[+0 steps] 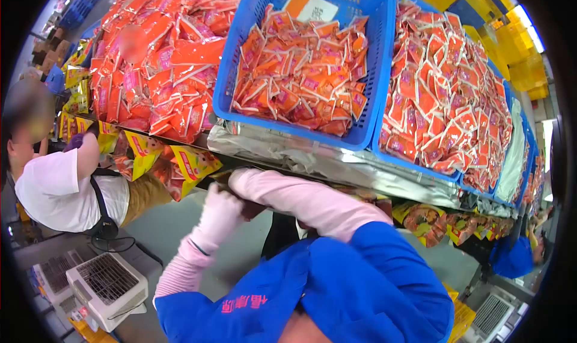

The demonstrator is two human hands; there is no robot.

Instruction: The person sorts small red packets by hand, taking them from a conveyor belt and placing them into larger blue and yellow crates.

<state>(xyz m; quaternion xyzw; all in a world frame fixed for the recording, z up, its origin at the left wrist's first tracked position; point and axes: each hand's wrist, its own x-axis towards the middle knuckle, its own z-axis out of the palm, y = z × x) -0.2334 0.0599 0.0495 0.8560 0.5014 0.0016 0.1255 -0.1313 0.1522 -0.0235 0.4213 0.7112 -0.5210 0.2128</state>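
Observation:
My left hand (220, 214), in a pale glove below a pink striped sleeve, is closed at the table's front edge, beside a dark reddish thing (251, 210) too unclear to name. My right arm, in a pink sleeve (306, 200), reaches left across my front; its hand is hidden at the sleeve's far end, near my left hand. Yellow-and-red bags (193, 165) hang from the edge just left of my hands. Beyond the edge stands a blue basket (377, 60) of small orange-red packets, with a white and orange card (309, 7) inside.
Red packets (162, 60) are heaped at the left; another blue basket (415, 167) holds more at the right. A person in a white shirt (60, 189) stands at the left, near grilled white machines (108, 283). More bags (424, 223) hang along the right edge.

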